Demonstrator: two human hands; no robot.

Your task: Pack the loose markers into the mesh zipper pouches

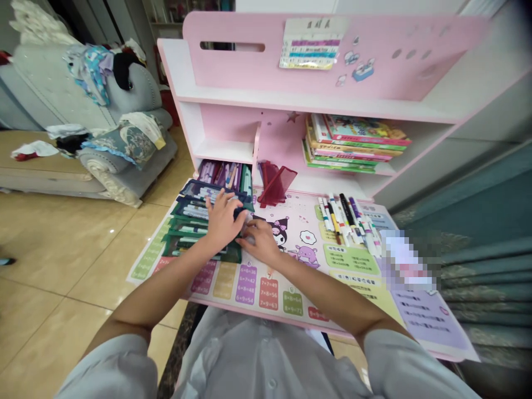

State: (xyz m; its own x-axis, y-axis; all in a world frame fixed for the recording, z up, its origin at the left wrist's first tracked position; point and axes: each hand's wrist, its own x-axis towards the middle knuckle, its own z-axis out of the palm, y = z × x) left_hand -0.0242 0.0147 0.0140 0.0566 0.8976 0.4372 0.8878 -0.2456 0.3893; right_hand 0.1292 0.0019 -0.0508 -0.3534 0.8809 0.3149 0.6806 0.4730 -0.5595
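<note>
L hand (222, 221) open, flat on pencil pouches (187, 227); R hand (260, 241) touching pouches too, grip unclear

- the pen cases (199, 224) under my fingers: dark, faintly glossy plastic
- the desk mat (286, 293): smooth printed plastic with a light sheen
- the pink hutch board (332, 61): smooth laminated wood
- the red bookend (276, 185): glossy see-through plastic
- the floor tiles (62, 249): polished and shiny
- the shirt sleeve (399, 360): matt pale cloth
- the curtain (486, 277): matt woven cloth
</note>
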